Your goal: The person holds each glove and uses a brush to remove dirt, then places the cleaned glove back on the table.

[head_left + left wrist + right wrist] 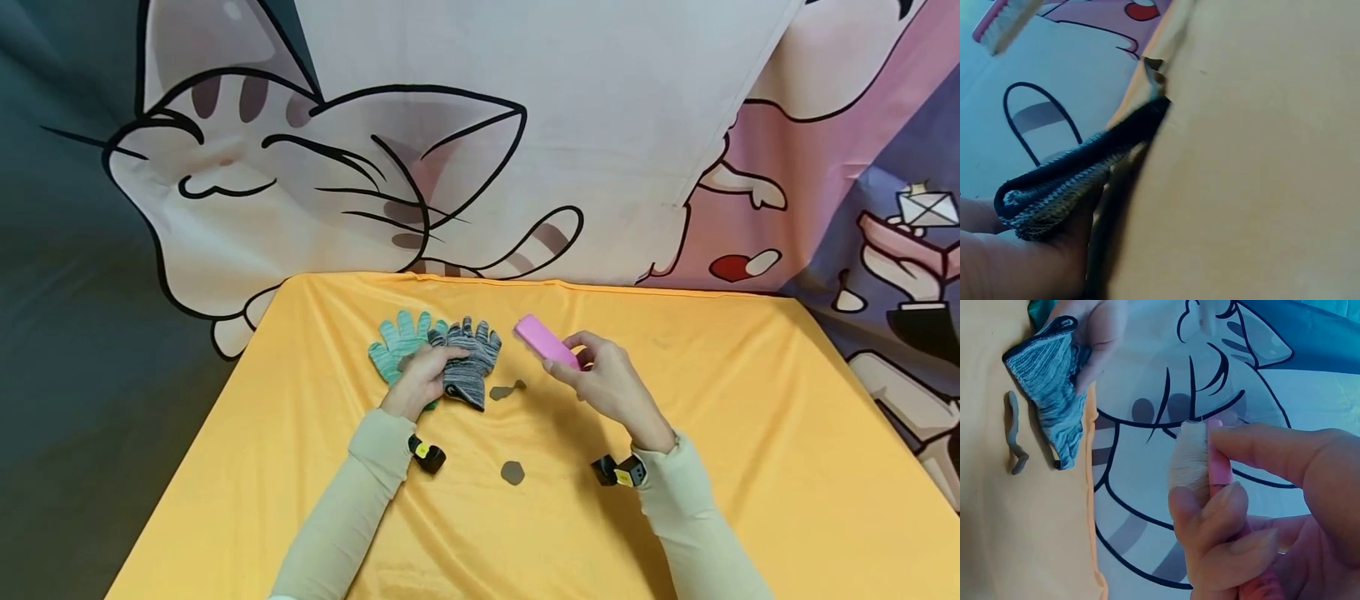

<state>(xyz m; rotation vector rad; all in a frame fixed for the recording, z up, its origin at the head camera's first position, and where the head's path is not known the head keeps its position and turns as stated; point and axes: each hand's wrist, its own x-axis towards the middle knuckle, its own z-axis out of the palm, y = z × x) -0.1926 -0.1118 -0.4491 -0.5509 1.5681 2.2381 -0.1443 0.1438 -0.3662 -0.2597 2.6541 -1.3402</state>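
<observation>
My left hand (420, 377) grips a grey-and-black striped knit glove (472, 364), thumb on top and fingers beneath. In the left wrist view the glove's folded cuff (1079, 165) shows edge-on above the hand. A mint-green knit glove (392, 350) lies behind and left of the striped one, partly covered by it and by the hand. To the right, my right hand (606, 382) holds a pink-backed brush (546, 341) above the cloth, apart from the gloves. Its pale bristles (1190, 453) appear in the right wrist view.
A thin grey-brown clay-like piece (507, 391) lies just right of the striped glove. Nearer the front is a flat roundish piece (513, 472) of the same colour. A yellow cloth (750, 400) covers the table, and a cartoon-printed backdrop (600, 150) hangs behind its far edge.
</observation>
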